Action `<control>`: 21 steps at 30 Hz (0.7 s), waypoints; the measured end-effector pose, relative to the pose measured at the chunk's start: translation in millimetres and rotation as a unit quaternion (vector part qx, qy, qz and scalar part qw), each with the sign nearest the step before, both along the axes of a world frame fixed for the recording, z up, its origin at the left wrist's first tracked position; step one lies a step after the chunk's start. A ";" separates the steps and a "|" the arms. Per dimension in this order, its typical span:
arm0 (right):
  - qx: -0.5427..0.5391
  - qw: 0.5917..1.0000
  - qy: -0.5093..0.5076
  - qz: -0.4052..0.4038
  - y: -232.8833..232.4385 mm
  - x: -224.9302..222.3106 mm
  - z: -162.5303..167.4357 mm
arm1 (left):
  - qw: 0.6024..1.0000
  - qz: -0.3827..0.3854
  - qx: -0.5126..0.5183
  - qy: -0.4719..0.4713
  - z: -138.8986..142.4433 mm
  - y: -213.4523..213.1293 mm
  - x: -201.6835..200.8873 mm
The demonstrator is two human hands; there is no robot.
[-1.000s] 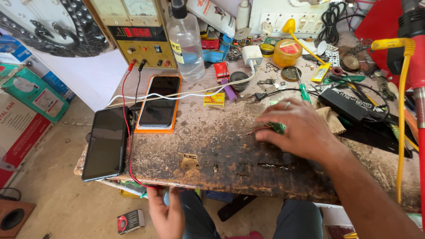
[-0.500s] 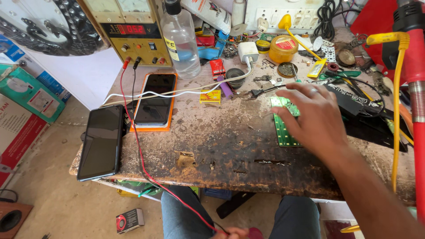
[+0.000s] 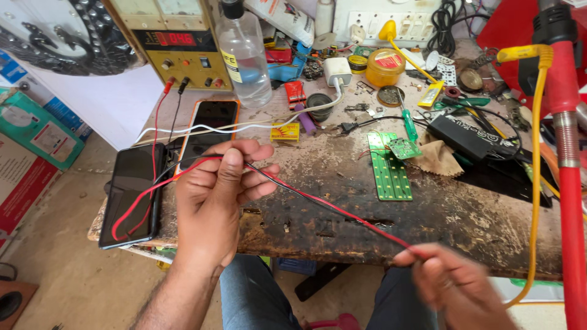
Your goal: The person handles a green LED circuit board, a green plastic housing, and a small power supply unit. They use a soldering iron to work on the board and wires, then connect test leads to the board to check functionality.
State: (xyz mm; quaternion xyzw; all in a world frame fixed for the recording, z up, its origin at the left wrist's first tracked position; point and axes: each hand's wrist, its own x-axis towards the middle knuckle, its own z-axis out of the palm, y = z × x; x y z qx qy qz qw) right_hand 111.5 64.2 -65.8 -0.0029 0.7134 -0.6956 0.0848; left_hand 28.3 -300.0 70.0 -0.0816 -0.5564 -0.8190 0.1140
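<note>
Left hand (image 3: 214,195) pinches paired red-and-black wire leads (image 3: 318,205) above worn, stained wooden surface (image 3: 342,226) — right hand (image 3: 455,284), blurred, fingers closed on far end; leads stretch taut between hands. Green rectangular circuit board (image 3: 389,171) lies beyond.

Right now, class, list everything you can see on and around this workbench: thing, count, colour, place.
power supply: one, yellow, back left of the bench
red and black leads: one pair, run from the supply through both hands
phones: two, dark screens, left end; one in an orange case
clear bottle: one, black cap, beside the supply
white charger: one, white cable, back centre
green circuit strip: one, mid bench
small round board: one, green, on the strip
black adapter: one, right
yellow jar: one, back
left hand: grip on leads
right hand: blurred, pinching the lead ends
</note>
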 end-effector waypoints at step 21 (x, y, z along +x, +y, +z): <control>0.395 0.797 0.457 -0.005 -54.7 -15.2 107.3 | 0.891 -0.176 -0.378 0.178 -5.2 66.8 60.5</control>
